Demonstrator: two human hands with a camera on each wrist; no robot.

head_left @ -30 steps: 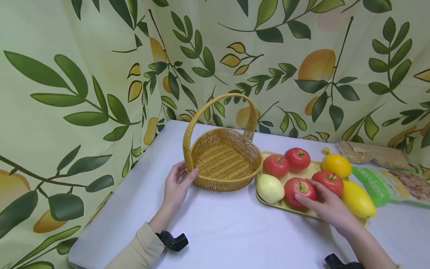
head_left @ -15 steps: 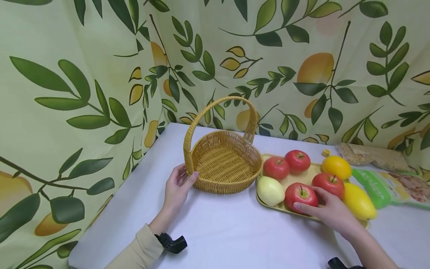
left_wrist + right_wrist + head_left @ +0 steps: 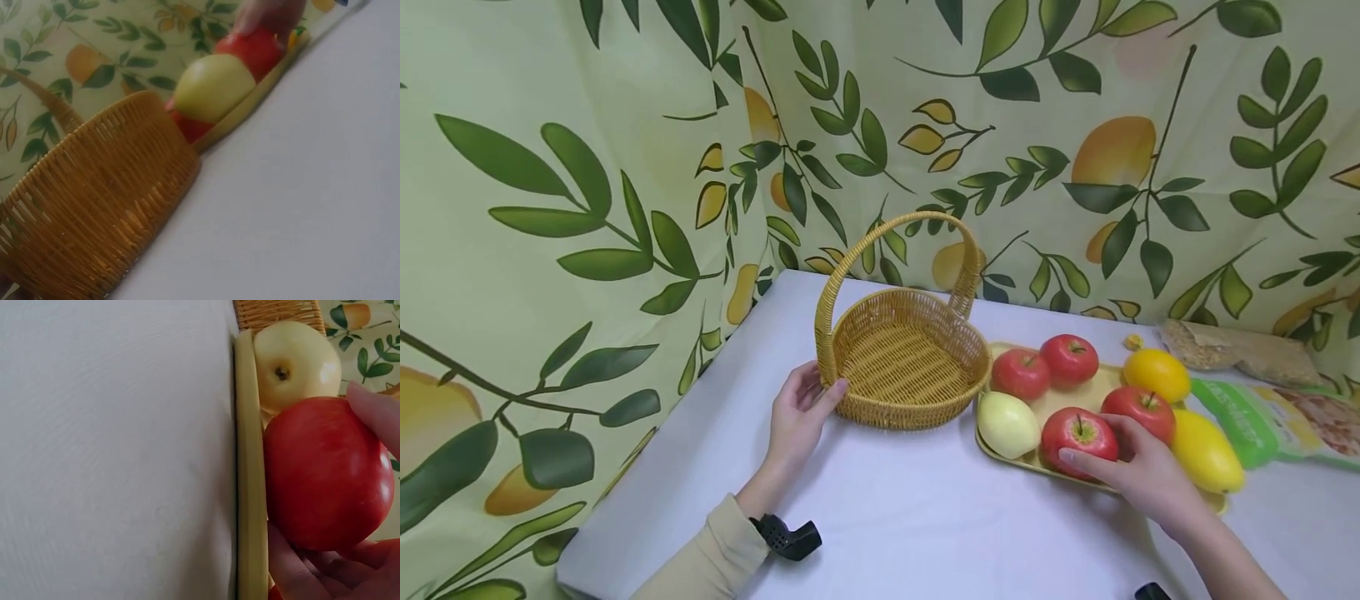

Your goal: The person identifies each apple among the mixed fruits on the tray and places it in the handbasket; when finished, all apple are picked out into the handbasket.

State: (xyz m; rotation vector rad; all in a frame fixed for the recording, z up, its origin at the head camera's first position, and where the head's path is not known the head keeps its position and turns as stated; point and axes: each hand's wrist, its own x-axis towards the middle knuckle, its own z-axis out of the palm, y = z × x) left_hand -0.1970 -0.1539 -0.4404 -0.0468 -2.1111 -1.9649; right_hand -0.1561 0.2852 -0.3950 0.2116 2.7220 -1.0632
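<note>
A left hand (image 3: 801,417) holds a wicker basket (image 3: 917,412) while a right hand (image 3: 1138,467) grips a red apple (image 3: 1081,433) at the front of a yellow tray (image 3: 1067,398).
The left thumb lies against the basket's outer wall near the foot of its arched handle (image 3: 898,223), fingers behind; the right thumb and fingers curl round opposite sides of the apple, though whether it is lifted off the tray cannot be told. The basket stands upright on the tabletop (image 3: 895,508), just beside the tray's left end. Near the gripped apple are a pale yellow pear (image 3: 1008,425) on its left, three more red apples (image 3: 1070,358), an orange (image 3: 1157,375) and a yellow mango (image 3: 1206,452).
</note>
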